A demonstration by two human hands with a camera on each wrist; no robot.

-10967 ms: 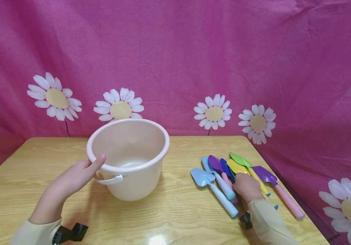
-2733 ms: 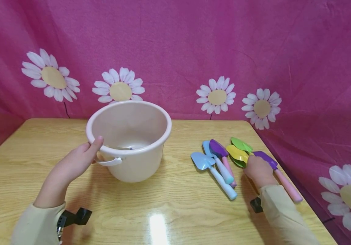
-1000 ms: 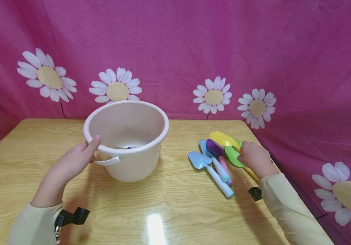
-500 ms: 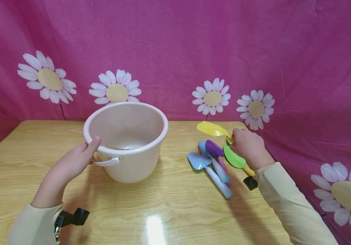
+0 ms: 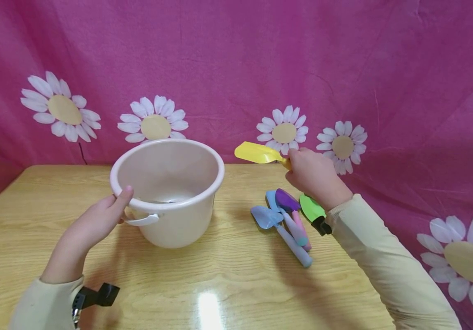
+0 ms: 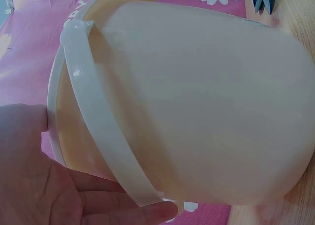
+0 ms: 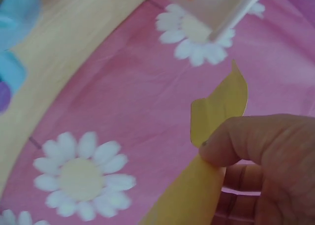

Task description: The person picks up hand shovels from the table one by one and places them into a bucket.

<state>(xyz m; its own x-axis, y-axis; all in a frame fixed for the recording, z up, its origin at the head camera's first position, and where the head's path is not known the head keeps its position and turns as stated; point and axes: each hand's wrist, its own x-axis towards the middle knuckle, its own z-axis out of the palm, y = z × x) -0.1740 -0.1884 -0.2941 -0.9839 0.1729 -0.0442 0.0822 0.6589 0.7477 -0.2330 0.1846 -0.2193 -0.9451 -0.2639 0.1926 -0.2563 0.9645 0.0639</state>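
A pale pink bucket point(image 5: 174, 225) stands at the left on the table. My left hand point(image 5: 96, 222) grips its near-left rim, thumb over the edge, and the fingers lie outside by the white handle point(image 6: 98, 112). My right hand point(image 5: 316, 176) holds a yellow trowel point(image 5: 257, 152) by its handle, raised above the table right of the bucket, blade pointing left. In the right wrist view the thumb presses on the yellow handle point(image 7: 192, 195). Something small and dark shows in the bucket; most of it is hidden by the near wall.
On the table point(image 5: 236, 288) below my right arm lie a light blue trowel point(image 5: 266, 217), another blue one partly covered, a purple trowel point(image 5: 287, 200) with a pink handle, and a green trowel point(image 5: 311, 207) partly behind the wrist camera. A pink flowered cloth point(image 5: 220, 82) hangs behind.
My right hand has lifted the yellow trowel from the pile and carried it up and left towards the bucket. The dark blue trowel has left the pile since earlier. My left hand keeps its grip.
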